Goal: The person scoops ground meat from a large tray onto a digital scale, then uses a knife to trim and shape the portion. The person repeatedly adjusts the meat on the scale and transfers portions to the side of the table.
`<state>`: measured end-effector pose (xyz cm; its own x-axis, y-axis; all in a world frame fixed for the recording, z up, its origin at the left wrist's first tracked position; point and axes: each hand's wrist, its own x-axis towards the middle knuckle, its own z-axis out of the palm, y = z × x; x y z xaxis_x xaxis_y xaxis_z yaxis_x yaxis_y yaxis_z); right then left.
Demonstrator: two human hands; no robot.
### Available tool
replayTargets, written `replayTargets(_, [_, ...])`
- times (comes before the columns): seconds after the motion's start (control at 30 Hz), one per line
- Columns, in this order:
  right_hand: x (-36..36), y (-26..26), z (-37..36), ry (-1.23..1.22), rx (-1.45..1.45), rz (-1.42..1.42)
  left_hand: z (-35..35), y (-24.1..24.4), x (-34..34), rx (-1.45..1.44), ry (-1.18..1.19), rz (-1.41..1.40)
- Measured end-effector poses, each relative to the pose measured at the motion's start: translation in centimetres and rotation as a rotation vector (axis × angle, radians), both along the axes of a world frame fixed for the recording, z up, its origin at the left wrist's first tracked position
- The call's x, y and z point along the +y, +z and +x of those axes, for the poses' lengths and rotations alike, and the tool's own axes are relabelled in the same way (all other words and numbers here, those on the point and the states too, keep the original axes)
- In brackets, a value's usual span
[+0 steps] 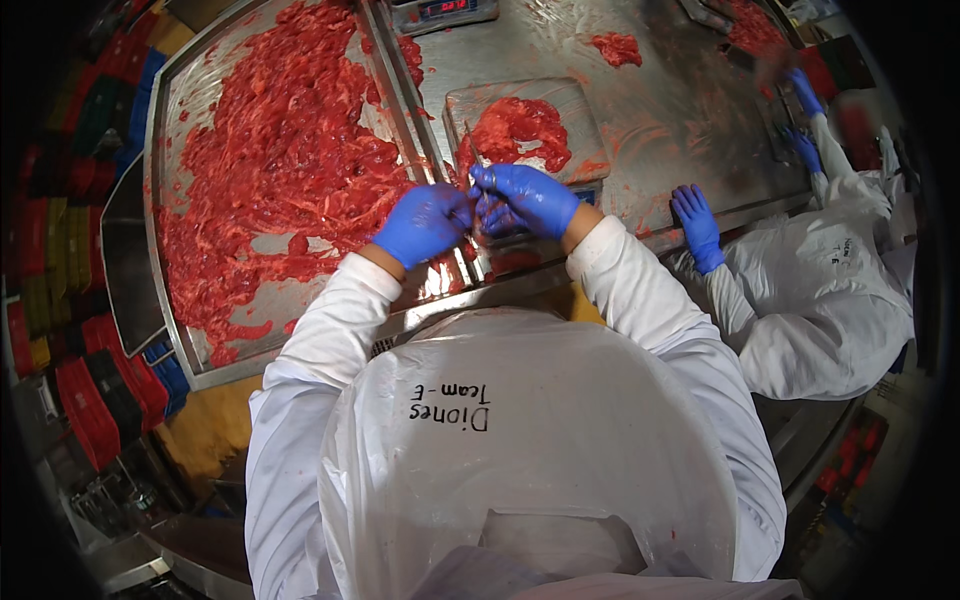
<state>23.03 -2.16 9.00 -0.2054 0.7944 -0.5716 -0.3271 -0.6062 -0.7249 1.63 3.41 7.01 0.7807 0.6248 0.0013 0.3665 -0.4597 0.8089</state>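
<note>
My right hand (529,199), in a blue glove, is closed around a slim metal tool (472,142). Its thin blade or tip points away from me; the fingers hide the rest, so its exact kind is unclear. Close beside it, my left hand (426,223), gloved too, has curled fingers near the right fingertips; whether it pinches anything is hidden. Just beyond the right hand, a mound of raw red meat trimmings (521,135) lies on the steel platform of a bench scale (581,101). To the left, a large heap of raw meat (292,150) covers a rimmed steel tray (176,97).
A raised metal divider (401,82) runs between tray and steel table (660,120). Another scale with a lit display (450,9) stands at the back, near a small meat piece (617,49). At right, a co-worker's gloved hand (697,225) rests at the edge. Coloured crates (112,390) stand left.
</note>
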Motion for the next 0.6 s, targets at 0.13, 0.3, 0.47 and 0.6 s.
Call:
replayTargets(0.13, [0.4,-0.8,1.0,-0.029,-0.113,0.019,-0.5,0.5,-0.6,-0.042,0.005,0.103])
replayTargets(0.3, [0.5,0.3,0.5,-0.051,-0.074,-0.010,-3.8,0.3,0.4,0.158,0.018,-0.047])
replayTargets(0.47, [2.9,0.1,1.5,-0.122,-0.028,-0.050,-1.4,0.1,-1.9,0.096,-0.121,0.053])
replayTargets(0.6, [1.4,-0.7,3.9,-0.250,0.028,0.070,-7.1,-3.0,1.7,0.572,0.159,0.148])
